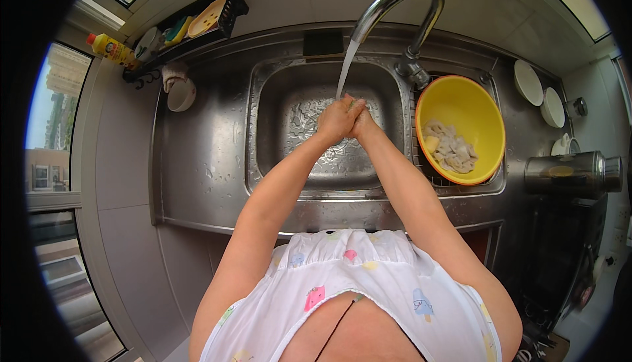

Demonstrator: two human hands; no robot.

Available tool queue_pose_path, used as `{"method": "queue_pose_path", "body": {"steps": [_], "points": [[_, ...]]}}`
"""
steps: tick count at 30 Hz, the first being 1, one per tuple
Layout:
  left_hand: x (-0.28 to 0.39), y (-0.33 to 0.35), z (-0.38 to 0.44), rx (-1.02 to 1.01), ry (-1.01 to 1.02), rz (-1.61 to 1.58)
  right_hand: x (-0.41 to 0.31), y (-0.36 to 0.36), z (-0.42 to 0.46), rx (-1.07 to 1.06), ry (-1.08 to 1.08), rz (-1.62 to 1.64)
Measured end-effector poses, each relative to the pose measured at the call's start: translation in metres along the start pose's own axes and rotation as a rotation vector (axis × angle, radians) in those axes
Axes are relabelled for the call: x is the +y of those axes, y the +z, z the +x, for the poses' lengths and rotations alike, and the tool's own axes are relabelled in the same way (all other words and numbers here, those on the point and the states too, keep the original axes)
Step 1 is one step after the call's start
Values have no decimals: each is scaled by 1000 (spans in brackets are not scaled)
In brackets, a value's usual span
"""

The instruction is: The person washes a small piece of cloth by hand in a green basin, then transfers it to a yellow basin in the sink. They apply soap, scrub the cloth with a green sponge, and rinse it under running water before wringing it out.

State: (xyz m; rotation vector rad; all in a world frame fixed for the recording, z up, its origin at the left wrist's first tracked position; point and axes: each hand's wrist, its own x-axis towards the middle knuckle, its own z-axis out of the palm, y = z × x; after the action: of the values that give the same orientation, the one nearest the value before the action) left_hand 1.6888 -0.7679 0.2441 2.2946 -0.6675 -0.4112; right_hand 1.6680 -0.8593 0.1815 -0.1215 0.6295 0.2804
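Water runs from the chrome faucet (375,9) into the stainless steel sink basin (281,115). Under the stream, over the basin, my left hand (335,121) and my right hand (364,117) are pressed together, fingers overlapping. Something small and greenish shows between the fingers; what it is, and which hand has it, I cannot tell. Right of the basin, a yellow plastic bowl (459,110) with an orange rim rests tilted on a wire rack. Pale, wet, crumpled pieces (452,149) and a yellow lump (432,143) lie in it.
At the left stand a white cup (181,95) with a cloth and a black wall rack (232,11) with sponges. A yellow bottle (111,50) leans beside it. White bowls (528,83) and a steel thermos (568,173) are at the right. The faucet arches above the basin.
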Motion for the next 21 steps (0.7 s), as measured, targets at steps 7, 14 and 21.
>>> {"method": "queue_pose_path", "body": {"steps": [7, 14, 21], "points": [[-6, -3, 0, 152, 92, 242, 17, 39, -29, 192, -53, -253], [-28, 2, 18, 203, 93, 304, 15, 22, -21, 245, -209, -463], [-22, -14, 16, 107, -6, 61, 2, 23, -49, 517, -255, -470]]}}
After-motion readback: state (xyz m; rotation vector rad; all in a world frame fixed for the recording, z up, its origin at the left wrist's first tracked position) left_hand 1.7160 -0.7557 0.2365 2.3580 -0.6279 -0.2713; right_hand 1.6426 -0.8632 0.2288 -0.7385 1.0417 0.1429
